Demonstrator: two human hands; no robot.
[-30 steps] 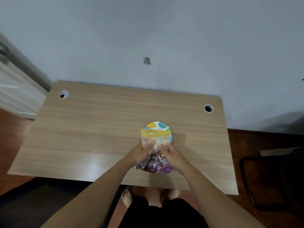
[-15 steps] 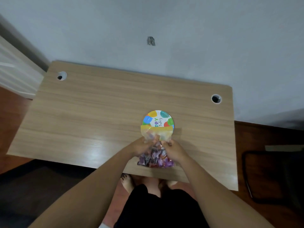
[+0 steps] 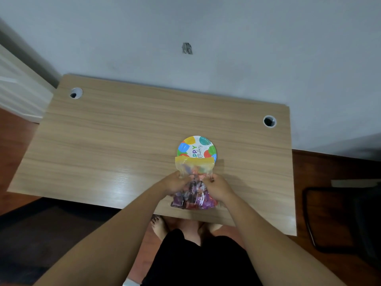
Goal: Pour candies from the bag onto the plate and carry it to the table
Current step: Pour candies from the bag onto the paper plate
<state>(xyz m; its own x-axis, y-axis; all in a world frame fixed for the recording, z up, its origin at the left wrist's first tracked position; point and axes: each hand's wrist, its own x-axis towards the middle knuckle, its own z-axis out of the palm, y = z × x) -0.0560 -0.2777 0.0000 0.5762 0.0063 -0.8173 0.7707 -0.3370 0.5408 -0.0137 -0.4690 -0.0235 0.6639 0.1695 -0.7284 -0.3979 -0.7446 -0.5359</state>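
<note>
A clear bag with a yellow top strip (image 3: 193, 176), full of purple and red wrapped candies, lies near the front edge of the wooden desk (image 3: 115, 145). My left hand (image 3: 175, 182) grips its left side and my right hand (image 3: 218, 185) grips its right side, both around the bag's middle. The bag's yellow mouth end overlaps the near edge of a colourful paper birthday plate (image 3: 196, 146) lying flat just beyond. I see no candy on the visible part of the plate.
The desk stands against a grey wall and has two round cable holes, one at the back left (image 3: 75, 93) and one at the back right (image 3: 269, 121). A dark chair frame (image 3: 329, 215) stands on the floor to the right. My bare feet show below the desk edge.
The bag's yellow end has slid back toward me, uncovering more of the plate. Both hands keep their grip on the bag's sides.
</note>
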